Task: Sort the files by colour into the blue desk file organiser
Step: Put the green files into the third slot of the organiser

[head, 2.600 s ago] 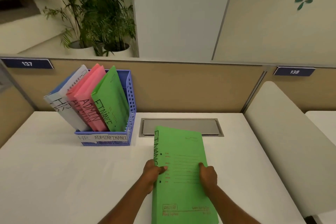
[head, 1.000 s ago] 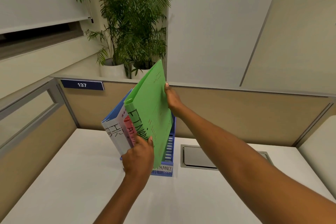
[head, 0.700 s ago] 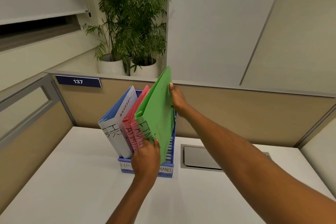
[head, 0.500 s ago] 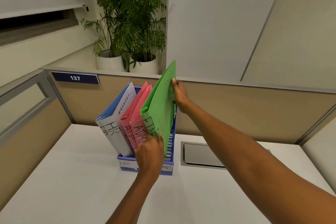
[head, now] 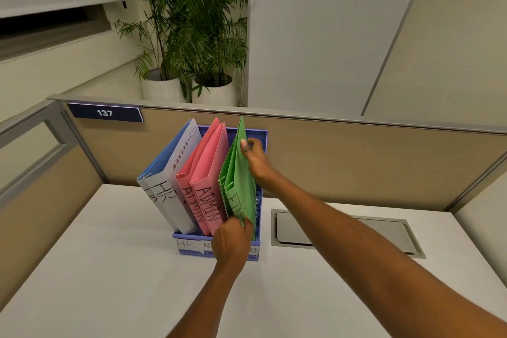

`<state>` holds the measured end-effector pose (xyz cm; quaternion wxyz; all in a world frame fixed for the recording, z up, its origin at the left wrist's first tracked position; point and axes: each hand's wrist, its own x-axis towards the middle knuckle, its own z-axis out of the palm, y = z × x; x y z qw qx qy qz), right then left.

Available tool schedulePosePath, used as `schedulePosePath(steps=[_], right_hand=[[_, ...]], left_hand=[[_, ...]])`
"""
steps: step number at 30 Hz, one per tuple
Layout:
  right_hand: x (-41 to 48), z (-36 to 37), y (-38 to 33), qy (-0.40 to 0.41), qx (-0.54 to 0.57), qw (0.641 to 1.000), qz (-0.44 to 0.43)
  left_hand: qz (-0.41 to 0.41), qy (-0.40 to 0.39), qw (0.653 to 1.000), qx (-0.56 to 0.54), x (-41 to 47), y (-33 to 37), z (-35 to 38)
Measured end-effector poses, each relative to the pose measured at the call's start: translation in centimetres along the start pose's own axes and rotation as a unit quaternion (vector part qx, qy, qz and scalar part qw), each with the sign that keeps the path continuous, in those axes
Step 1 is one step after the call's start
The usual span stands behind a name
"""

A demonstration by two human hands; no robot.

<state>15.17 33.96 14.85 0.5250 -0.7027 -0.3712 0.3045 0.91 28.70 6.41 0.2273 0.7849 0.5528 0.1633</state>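
The blue desk file organiser stands on the white desk against the partition. Its left slot holds blue and white HR files, its middle slot two pink ADMIN files, its right slot two green FINANCE files. My right hand pinches the top edge of the front green file. My left hand grips that file's lower spine corner, in front of the organiser's labels, which it partly hides. The green file sits almost fully down in the right slot.
A grey cable hatch is set into the desk right of the organiser. A tan partition with a "137" plate runs behind. Two potted palms stand beyond it. A side partition closes the left.
The green file was lifted off the desk with both hands, carried to the organiser and lowered into the right slot beside the other green file. It now stands more upright and deeper.
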Motion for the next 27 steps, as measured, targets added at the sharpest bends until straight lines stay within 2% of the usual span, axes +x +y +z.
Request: schedulePosePath(steps=[4,11,14,21,24,27], right_hand=[[-1.9,1.6,1.7,-0.012,-0.011,0.999,-0.031],[-3.7,2.6,2.3,0.049,0.055,0.997,-0.024],[-4.3,2.6,1.7,0.072,0.007,0.996,-0.054],[-9.8,2.8,3.0,0.097,-0.090,0.991,-0.033],[-13.1,3.0,4.9,0.063,-0.191,0.979,-0.026],[-16.2,3.1,6.6,0.042,-0.315,0.948,0.004]], left_hand=[[-0.007,-0.023,1.000,0.017,0.9,0.1,0.3],[0.050,-0.051,0.994,0.077,0.8,-0.5,0.7],[0.088,-0.052,0.990,0.098,0.3,-0.9,0.1],[0.184,-0.062,0.968,0.161,-1.6,-3.0,-1.8],[0.186,-0.071,0.957,0.213,-2.9,-4.6,-2.5],[0.211,-0.067,0.937,0.270,-3.7,-5.7,-3.4]])
